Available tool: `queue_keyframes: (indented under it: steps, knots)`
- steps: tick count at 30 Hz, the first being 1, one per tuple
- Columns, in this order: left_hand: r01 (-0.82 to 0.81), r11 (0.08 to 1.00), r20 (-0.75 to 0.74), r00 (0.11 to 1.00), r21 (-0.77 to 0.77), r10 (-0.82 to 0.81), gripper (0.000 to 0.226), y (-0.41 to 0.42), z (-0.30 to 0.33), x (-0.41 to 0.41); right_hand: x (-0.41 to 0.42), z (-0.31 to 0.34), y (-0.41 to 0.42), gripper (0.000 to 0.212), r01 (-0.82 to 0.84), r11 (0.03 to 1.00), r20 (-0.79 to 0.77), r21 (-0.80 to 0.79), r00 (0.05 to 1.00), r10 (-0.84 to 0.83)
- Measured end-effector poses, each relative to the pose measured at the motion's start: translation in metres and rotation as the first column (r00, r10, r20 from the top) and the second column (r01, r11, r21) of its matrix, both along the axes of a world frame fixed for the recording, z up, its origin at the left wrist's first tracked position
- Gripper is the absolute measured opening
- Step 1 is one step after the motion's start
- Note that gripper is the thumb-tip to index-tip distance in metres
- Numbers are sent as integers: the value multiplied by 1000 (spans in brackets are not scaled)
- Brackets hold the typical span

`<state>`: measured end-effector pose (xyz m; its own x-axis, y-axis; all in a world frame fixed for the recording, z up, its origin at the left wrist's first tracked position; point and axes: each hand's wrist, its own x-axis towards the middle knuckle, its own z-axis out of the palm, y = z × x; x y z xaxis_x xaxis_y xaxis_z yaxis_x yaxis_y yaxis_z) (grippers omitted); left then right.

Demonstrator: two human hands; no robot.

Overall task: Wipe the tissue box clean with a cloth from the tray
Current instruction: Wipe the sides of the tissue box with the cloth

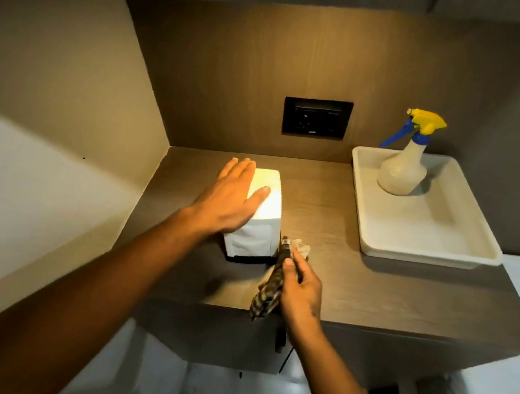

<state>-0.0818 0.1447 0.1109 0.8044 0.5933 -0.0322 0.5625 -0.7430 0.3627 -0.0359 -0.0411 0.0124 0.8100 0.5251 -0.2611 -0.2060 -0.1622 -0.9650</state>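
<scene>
Gripping a bunched, dark-and-light patterned cloth in the right hand, fingers closed round it, just beside the near right corner of the tissue box. Resting the left hand flat and spread on the box's top and left side, steadying rather than grasping. Judging the fetching step done: cloth already out of the white tray, now sitting well to the right of the box and behind it, holding only a spray bottle. Judging the wiping itself barely begun or about to begin, cloth near the box's right face but contact impossible to confirm. Looking white and upright, standing on the wooden shelf below the wall socket, top washed out by warm overhead light, front face shadowed, dark strip at the base; dirt or dust not discernible.
</scene>
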Motion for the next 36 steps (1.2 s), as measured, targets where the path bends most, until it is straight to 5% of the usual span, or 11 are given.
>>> queue_keyframes:
  steps: [4, 10, 14, 19, 24, 29, 31, 36]
  knots:
    - [160, 987, -154, 976, 22, -155, 75, -5, 7, 18, -2, -3, -15, 36, 50, 993, -5, 109, 999, -50]
    - [130, 991, -148, 981, 15, -126, 83, 12, 12, -6, -8, 36, 15, 39, -10, 990, 130, 142, 991, -9]
    - [116, 993, -159, 981, 21, -111, 84, 9, 11, -3, 7, 24, 15, 37, -33, 999, 38, 5, 999, 33]
    - [129, 991, -173, 977, 37, -121, 84, 9, 11, -3, 14, 44, 26, 36, -47, 986, 145, 160, 989, 23]
    - [118, 993, -188, 976, 26, -111, 84, 7, 11, -2, 48, 40, 45, 35, -85, 995, 89, -43, 992, 89]
    - [126, 991, -176, 978, 42, -117, 83, 11, 8, -1, 43, 40, 51, 35, -64, 993, 168, 104, 985, 46]
    - [125, 991, -174, 978, 38, -117, 83, 11, 9, -2, 57, 56, 70, 34, -16, 991, 87, 135, 996, 4]
    - [130, 991, -169, 978, 33, -122, 83, 13, 8, -1, 88, 34, 99, 31, -114, 993, 13, -26, 993, 114]
